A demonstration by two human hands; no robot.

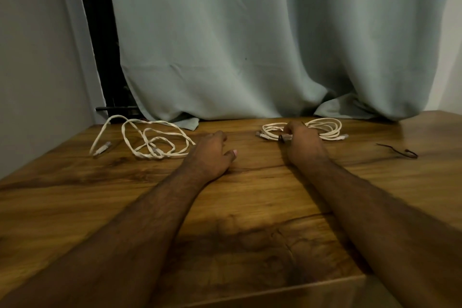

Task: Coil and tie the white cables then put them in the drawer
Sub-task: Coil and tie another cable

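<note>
A coiled white cable point(325, 129) lies at the far middle-right of the wooden table point(250, 207). My right hand point(303, 144) rests on the near side of that coil, fingers curled round it, with a small dark tie showing by the thumb. A second white cable point(147, 141) sprawls in loose loops at the far left. My left hand point(212, 155) rests on the table between the two cables, fingers loosely bent, holding nothing. No drawer is in view.
A thin black tie point(400, 151) lies on the table to the right. A grey-green curtain point(250, 45) hangs behind the table and drapes onto its back edge. A wall point(30, 57) stands at the left.
</note>
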